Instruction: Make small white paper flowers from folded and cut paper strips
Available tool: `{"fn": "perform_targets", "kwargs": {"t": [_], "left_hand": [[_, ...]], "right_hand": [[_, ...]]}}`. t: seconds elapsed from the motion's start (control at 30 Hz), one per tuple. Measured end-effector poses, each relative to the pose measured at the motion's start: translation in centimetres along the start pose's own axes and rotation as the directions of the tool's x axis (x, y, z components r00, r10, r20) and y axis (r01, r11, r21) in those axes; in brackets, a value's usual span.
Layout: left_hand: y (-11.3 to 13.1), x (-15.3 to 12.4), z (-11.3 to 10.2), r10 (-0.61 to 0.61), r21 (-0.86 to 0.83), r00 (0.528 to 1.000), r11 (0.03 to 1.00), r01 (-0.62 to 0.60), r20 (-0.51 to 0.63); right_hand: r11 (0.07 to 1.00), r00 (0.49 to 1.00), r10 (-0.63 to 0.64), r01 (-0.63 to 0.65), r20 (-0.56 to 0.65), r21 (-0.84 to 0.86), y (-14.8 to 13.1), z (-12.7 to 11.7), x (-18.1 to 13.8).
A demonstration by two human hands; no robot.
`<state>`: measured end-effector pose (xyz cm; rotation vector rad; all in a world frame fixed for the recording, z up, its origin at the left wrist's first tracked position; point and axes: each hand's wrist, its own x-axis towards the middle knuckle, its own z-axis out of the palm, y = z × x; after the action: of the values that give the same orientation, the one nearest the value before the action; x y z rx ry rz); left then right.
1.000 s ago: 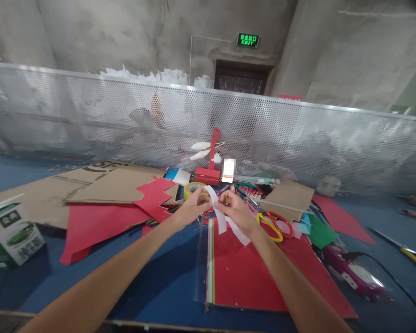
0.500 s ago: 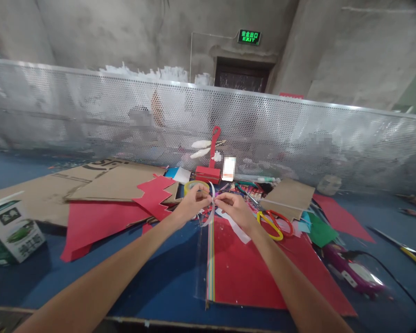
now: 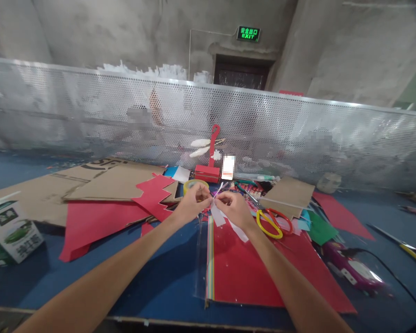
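- Out across the blue worktop [image 3: 152,286], crowded toward the far side.
- Leftward, over flattened cardboard [image 3: 121,182], with zigzag-edged red card [image 3: 155,194] partly on top.
- Down to the pack of coloured paper [image 3: 253,273], red uppermost.
- Far left, milk carton [image 3: 15,236], upright and well out of the way.
- In to the left hand [image 3: 194,203] and right hand [image 3: 234,208], almost fingertip to fingertip, both pinched on a white paper strip [image 3: 217,216]!
- Mind the scissors [image 3: 272,237], near enough to the right wrist to snag.
- Just behind the left hand, yellow tape roll [image 3: 186,188]: probably easily nudged.
- Finally the strip, held above the pack's edge: best gripped lightly, with even tension from both sides, to avoid tearing or creasing.
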<state>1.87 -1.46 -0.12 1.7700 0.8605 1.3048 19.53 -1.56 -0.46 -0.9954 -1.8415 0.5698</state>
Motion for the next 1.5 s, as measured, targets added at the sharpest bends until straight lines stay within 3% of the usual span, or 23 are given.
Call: {"fn": "perform_targets", "kwargs": {"t": [0.37,0.83,1.2,1.5], "left_hand": [[-0.8,0.0,-0.1,0.018,0.076,1.000,0.997,-0.020,0.022],[-0.1,-0.3,0.1,0.024,0.099,0.999,0.995,-0.028,0.041],[-1.5,-0.1,-0.3,-0.051,-0.014,0.997,0.999,0.052,0.064],[-1.1,-0.3,-0.2,-0.009,0.009,0.991,1.000,0.008,0.133]], "right_hand": [[0.999,1.000,0.001,0.000,0.021,-0.035,-0.3,-0.1,-0.2],[0.996,1.000,0.009,-0.007,0.023,-0.089,-0.7,-0.2,-0.3],[0.999,0.999,0.036,-0.036,0.012,-0.033,0.1,-0.3,0.1],[0.998,0.998,-0.012,0.009,0.060,0.056,0.0,-0.3,-0.1]]}}
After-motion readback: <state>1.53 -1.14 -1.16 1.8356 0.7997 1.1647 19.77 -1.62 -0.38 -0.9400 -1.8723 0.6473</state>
